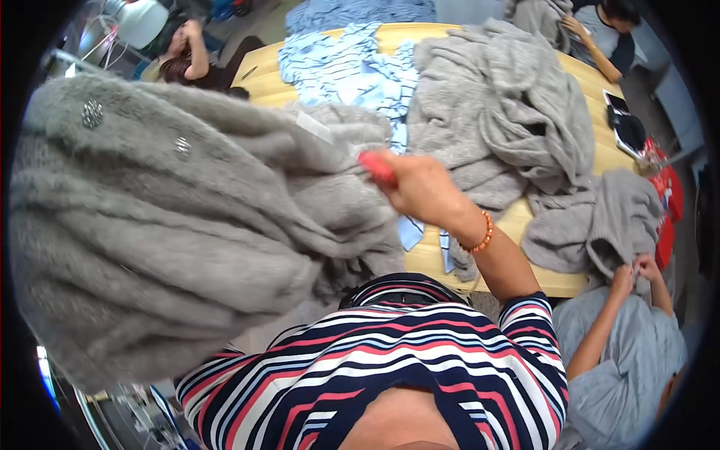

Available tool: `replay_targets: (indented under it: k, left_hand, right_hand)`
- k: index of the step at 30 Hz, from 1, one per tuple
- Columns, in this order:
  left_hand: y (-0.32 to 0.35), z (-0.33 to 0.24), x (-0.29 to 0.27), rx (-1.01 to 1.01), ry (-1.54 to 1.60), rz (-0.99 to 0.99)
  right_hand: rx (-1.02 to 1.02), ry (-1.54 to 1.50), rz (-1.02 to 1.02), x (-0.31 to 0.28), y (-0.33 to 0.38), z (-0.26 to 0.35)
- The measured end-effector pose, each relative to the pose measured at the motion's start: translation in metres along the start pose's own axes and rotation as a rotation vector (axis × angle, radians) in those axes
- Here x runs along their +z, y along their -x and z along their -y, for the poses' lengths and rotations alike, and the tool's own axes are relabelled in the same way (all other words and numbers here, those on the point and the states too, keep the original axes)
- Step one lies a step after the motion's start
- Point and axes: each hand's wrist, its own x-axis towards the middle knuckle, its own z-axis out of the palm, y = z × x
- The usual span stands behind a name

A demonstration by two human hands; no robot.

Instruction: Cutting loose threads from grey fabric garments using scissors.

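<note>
A grey fluffy garment (150,210) fills the left side and hangs raised in front of me. Two sparkly buttons (92,114) and a white tag (313,127) show on it. My left arm goes in behind this garment at its lower edge, and the cloth hides my left hand. My right hand (422,187) is closed around a small red tool (378,169), its fingers wrapped about the red part. The tool's kind is hidden by the hand and blur. This hand is beside the right edge of the garment, over the table.
The wooden table (600,127) carries a pile of grey fluffy garments (502,105) and striped light-blue cloth (337,64). At right, a co-worker's hands (630,276) handle another grey garment (600,221). Other people sit at far left and far right. A red bag (666,217) is at the right edge.
</note>
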Motion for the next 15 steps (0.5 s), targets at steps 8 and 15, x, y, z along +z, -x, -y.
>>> replay_targets:
  k: [8, 15]
  left_hand:
    - [-0.031, 0.043, 0.037, 0.002, -0.086, -0.138]
    - [-0.003, 0.042, -0.114, -0.028, -0.113, -0.155]
  right_hand:
    - [-0.302, -0.333, 0.559, 0.050, -0.025, 0.018]
    - [-0.534, -0.440, 0.587, 0.053, -0.008, 0.039]
